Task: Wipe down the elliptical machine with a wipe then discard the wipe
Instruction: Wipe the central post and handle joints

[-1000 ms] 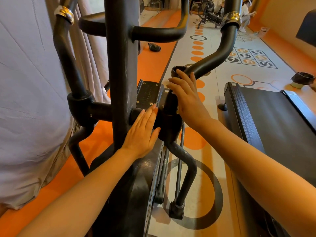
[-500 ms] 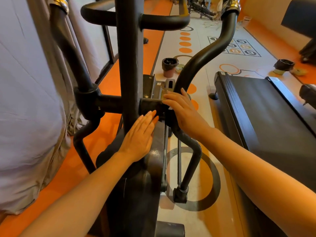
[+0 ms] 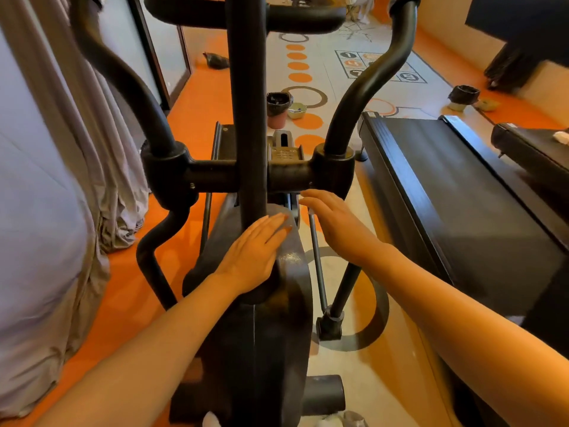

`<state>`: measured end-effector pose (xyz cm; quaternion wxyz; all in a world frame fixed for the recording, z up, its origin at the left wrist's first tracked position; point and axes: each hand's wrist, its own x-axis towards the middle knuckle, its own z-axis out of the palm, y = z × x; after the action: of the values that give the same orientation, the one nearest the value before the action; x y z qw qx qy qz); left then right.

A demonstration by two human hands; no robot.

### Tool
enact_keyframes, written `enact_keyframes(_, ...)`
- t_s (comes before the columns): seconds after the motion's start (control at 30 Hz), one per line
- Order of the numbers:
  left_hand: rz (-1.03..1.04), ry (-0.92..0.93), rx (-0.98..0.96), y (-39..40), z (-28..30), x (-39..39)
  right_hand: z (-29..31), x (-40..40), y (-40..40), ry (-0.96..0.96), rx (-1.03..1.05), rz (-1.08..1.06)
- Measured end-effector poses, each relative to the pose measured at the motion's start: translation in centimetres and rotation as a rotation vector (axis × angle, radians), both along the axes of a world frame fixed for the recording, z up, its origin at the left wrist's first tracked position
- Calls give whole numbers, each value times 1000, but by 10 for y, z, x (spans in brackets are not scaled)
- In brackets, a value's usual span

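Left hand (image 3: 252,257) flat, fingers straight, pressing a pale wipe (image 3: 284,218) onto the elliptical machine's (image 3: 277,318) black housing beside the post; right hand (image 3: 334,224) open, hovering just right, holding nothing.

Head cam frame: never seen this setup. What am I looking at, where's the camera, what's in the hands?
The camera sits on a person's head and looks forward and down, so both bare arms reach in from the bottom of the picture. There is no robot.

The black machine in the middle is an elliptical machine: an upright post, a cross bar and curved swinging handles. The left hand lies flat on the rounded black housing below the post. A pale patch shows at its fingertips; it may be the wipe, but the blur makes this uncertain. The right hand has its fingers straight just under the cross bar and grips nothing that I can see.

To the right stands a treadmill. Beyond, a small lined bin stands on the orange and grey floor.
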<state>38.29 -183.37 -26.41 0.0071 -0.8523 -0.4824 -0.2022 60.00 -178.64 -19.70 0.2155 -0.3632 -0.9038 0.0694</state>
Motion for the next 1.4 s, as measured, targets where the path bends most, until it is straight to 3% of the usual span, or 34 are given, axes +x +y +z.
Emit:
enact_keyframes(0.2,-72,-36,24,-12,-5,-12,-14,-11,-28,48,-186,-193)
enact_keyframes(0.37,-96,1,27,-20,-17,-18,-37,-13,-27,59,-549,-317)
enact_keyframes(0.43,-78,56,39,-25,-21,-16,-43,-14,-35,77,-511,-368)
enact_keyframes(0.5,-49,121,38,-33,-28,-12,-48,-16,-49,117,-437,-295)
enact_keyframes(0.73,146,334,-37,-59,-50,20,-71,-8,-47,124,-523,-149)
enact_keyframes(0.93,390,314,-121,-78,-61,64,-89,11,-36,57,-513,13)
enact_keyframes(1.13,632,320,-179,-95,-83,104,-112,13,-29,178,-623,129)
enact_keyframes(1.4,706,352,-119,-113,-110,108,-136,1,-23,262,-720,168)
